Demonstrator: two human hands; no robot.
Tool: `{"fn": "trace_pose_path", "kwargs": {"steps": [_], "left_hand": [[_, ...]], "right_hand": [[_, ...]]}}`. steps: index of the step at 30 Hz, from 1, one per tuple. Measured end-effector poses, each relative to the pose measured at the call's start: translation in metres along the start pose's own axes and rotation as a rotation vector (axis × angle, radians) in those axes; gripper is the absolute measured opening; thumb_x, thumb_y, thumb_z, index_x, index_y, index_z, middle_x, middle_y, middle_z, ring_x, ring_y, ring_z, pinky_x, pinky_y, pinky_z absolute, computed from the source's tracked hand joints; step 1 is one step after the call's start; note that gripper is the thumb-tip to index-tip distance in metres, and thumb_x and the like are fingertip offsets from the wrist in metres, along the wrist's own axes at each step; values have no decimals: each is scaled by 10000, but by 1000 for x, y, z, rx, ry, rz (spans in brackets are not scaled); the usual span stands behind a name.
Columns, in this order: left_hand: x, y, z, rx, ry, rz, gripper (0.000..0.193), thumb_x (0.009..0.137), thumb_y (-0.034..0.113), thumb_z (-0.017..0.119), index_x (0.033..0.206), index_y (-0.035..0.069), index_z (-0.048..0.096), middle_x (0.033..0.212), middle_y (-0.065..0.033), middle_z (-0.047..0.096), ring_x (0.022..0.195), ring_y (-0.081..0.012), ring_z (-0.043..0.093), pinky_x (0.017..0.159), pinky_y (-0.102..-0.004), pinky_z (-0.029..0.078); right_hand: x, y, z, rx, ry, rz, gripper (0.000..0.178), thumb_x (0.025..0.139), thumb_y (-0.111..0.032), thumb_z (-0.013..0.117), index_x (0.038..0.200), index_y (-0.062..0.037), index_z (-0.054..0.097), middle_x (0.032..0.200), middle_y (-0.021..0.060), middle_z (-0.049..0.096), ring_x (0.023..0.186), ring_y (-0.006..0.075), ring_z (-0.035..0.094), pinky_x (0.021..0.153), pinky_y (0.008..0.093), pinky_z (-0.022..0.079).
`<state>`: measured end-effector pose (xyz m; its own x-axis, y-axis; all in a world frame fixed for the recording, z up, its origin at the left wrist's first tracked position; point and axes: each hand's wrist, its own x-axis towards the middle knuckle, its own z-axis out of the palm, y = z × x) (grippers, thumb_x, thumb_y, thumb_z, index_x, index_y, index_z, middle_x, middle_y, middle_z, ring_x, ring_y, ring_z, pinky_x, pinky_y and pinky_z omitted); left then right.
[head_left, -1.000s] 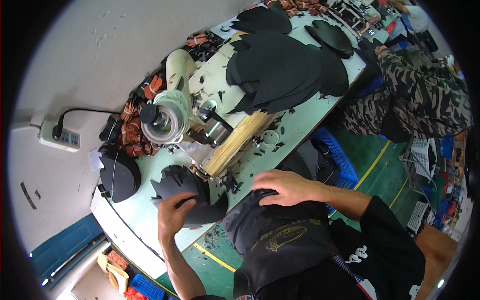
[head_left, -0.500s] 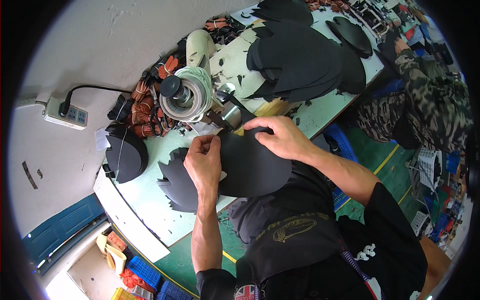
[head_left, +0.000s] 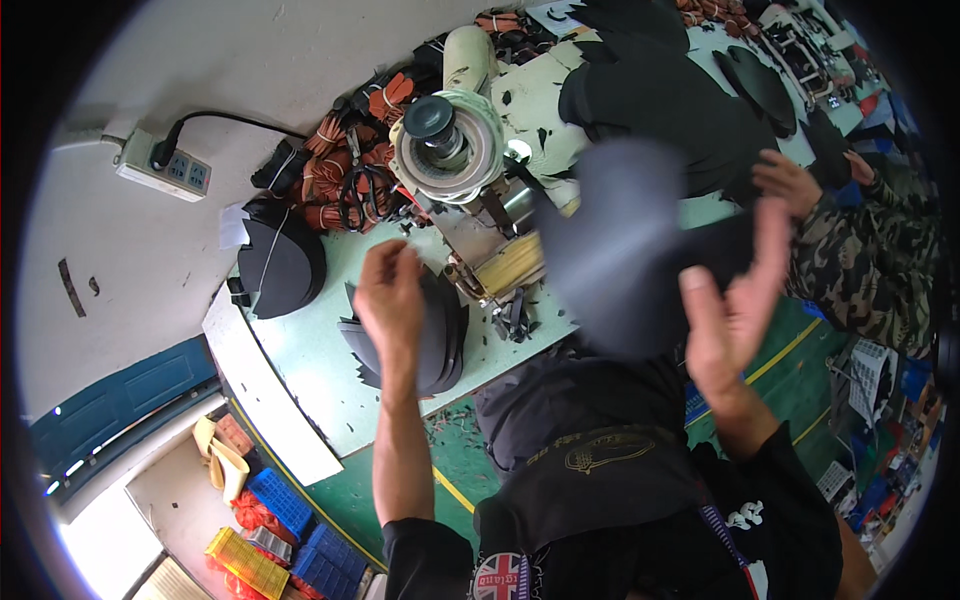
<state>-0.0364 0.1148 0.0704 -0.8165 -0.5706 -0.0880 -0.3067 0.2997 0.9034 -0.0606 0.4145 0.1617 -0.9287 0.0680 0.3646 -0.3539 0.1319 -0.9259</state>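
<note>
A smooth black cut sheet (head_left: 615,260), rounded at its lower end and smeared by motion, is in the air over the right part of the bench. My right hand (head_left: 735,315) has it at its right side, thumb on the near edge and a finger stretched out; the other fingers are partly hidden. My left hand (head_left: 392,300), blurred, hovers with curled fingers and nothing visible in them. Just below and beside it lies a stack of black sheets with jagged edges (head_left: 440,340). A bench machine with a black knob (head_left: 428,120) stands between and beyond my hands.
A large pile of black sheets (head_left: 650,100) covers the far right bench. A tied black bundle (head_left: 280,260) sits at left, near brown bundles (head_left: 330,175) and a wall socket strip (head_left: 170,165). Another person in a camouflage sleeve (head_left: 850,250) works at right. Crates (head_left: 280,500) stand lower left.
My right hand has swung right with the black sheet, away from the machine. My left hand has come off the sheet and is now raised over the left stack. The view has shifted.
</note>
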Motion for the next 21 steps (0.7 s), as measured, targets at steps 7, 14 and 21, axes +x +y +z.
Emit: {"fn": "trace_pose_path", "kwargs": {"steps": [7,14,21], "left_hand": [[-11,-94,-62,859,-130,288,477,807,69,695,1264,25,567,1323,-167,556,1228,-375,506,1043,-452,383],[-30,-3,-77,459,-549,24,247,783,53,715,1030,65,715,891,-123,723,844,-266,698,798,-337,525],[-28,39,15,81,-374,-59,237,900,168,682,1058,-4,718,898,-85,739,808,-89,642,733,-246,494]], "right_hand": [[67,28,-32,-877,-280,-459,524,653,122,570,1137,-41,688,1219,127,650,1148,343,584,993,422,472],[-18,40,6,-171,-688,-159,243,801,-32,644,1008,-126,731,1233,118,613,1188,336,533,1023,437,411],[-16,54,35,170,-788,553,321,870,-49,601,1188,-26,636,1189,120,660,1130,222,622,960,323,470]]}}
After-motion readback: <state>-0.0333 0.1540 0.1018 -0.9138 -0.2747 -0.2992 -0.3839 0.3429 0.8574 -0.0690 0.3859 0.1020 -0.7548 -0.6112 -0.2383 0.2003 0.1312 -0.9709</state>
